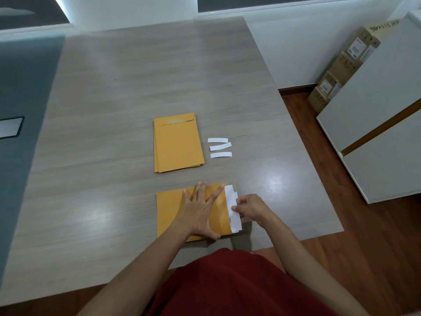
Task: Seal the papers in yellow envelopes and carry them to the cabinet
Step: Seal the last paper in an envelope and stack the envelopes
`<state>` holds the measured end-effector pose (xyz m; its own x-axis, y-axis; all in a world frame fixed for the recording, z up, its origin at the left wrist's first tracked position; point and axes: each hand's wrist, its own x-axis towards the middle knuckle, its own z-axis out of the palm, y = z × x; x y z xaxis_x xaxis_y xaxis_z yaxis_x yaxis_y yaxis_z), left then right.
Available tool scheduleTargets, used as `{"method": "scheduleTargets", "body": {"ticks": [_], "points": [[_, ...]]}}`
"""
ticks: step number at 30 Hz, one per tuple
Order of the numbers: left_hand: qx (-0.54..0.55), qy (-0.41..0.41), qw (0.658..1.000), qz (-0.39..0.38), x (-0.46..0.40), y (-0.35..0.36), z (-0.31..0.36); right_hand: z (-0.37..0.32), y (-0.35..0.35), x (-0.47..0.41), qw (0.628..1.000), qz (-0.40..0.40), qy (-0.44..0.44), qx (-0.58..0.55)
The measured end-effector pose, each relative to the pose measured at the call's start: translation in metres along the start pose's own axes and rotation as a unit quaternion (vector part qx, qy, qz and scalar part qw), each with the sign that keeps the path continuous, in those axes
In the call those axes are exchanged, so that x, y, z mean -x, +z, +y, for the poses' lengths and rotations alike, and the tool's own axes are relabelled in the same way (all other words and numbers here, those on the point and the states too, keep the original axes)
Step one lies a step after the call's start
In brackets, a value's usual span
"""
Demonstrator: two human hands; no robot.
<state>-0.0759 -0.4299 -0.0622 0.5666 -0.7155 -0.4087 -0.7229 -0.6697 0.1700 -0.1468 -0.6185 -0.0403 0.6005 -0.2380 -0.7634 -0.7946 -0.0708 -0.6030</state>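
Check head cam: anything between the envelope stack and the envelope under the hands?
Nothing: bare table separates the envelope stack from the near envelope in the head view. Three white strips lie right of the stack.

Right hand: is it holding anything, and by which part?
Yes. The right hand pinches the white strip about midway along its length, at the envelope's right end. The left hand only presses flat.

Yellow-orange envelope (173,210) with white strip (232,207) at 6 o'clock; matching envelope stack (178,144) and three white strips (219,148) at centre; pale grey wood-grain counter (114,110); red-brown floor (364,236); dark red garment (232,283).
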Motion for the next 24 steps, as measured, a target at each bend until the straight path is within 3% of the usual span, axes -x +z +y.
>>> {"method": "scheduleTargets", "body": {"ticks": [5, 12, 19, 24], "points": [[-0.005, -0.002, 0.999, -0.036, -0.004, 0.003, -0.002, 0.002, 0.001, -0.001, 1.0, -0.013, -0.002, 0.009], [0.007, 0.014, 1.0, -0.004, -0.009, -0.004, 0.006, -0.001, -0.001, -0.006, 1.0, 0.01, -0.012, 0.026], [-0.004, 0.01, 1.0, -0.014, -0.012, -0.003, 0.002, 0.0, -0.009, -0.005, 0.999, -0.026, -0.026, -0.014], [-0.024, 0.025, 0.999, -0.014, -0.017, -0.003, 0.006, 0.0, -0.009, -0.006, 0.998, -0.032, -0.046, 0.016]]}}
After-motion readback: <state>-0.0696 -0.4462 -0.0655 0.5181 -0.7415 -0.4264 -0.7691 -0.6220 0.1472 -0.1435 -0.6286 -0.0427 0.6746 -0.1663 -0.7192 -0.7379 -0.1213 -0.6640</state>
